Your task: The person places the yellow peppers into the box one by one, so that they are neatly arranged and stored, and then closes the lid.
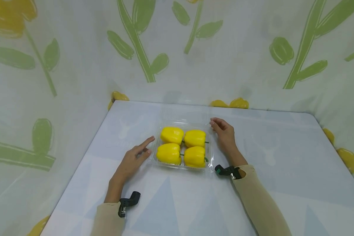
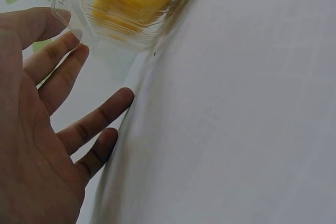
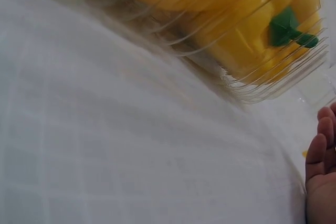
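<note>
Four yellow peppers (image 1: 169, 153) already lie in the clear box (image 1: 210, 152), frame centre; its lid (image 1: 186, 113) seems not yet closed. At its left edge the left hand (image 1: 132, 160) is loosely spread; whether the right hand (image 1: 225, 134) pinches the upper-right corner, I cannot tell.

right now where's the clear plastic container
The container sits near the head view's centre, on the pale table, between the left hand and right hand, holding yellow peppers.

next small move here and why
Perhaps swing the clear lid forward over the yellow peppers: it is open behind them, all four sit inside the container, the right hand is at the lid's edge and the left hand at the container's left side.
</note>
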`<state>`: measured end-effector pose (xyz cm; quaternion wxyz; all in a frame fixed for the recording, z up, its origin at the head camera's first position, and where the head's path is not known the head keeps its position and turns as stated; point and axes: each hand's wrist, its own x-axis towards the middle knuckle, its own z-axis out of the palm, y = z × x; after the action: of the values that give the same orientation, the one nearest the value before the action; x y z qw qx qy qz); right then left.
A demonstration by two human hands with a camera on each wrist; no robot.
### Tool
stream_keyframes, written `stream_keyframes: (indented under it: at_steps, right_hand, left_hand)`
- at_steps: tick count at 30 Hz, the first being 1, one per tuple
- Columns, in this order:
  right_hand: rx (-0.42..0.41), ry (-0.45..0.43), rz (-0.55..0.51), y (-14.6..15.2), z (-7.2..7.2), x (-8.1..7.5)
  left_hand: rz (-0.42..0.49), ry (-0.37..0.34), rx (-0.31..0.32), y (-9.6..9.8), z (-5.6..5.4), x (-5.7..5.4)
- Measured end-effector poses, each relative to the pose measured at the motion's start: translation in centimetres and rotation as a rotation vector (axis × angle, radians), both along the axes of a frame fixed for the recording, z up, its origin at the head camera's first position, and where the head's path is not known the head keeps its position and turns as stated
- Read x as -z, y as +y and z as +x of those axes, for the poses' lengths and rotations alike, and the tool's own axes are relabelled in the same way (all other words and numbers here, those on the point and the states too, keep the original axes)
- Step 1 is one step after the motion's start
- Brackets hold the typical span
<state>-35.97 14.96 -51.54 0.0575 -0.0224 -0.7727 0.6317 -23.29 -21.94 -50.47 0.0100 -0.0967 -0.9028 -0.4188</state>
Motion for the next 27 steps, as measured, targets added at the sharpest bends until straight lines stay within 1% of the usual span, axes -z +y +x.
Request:
stream_keyframes:
  at_steps: [8, 13, 18, 27]
  right_hand:
    - [0.014, 0.052, 0.05, 0.35, 0.16, 0.23]
    - [0.016, 0.081, 0.056, 0.51, 0.27, 0.29]
    - [0.021, 0.105, 0.069, 0.62, 0.33, 0.39]
    - [0.029, 0.157, 0.07, 0.6, 0.33, 0.44]
  left_hand:
    - [0.006, -0.015, 0.007, 0.27, -0.14, 0.21]
    - [-0.001, -0.029, -0.005, 0.53, -0.14, 0.0]
    - [-0.012, -0.028, -0.005, 0.67, -0.1, -0.2]
    - [-0.004, -0.024, -0.008, 0.68, -0.15, -0.04]
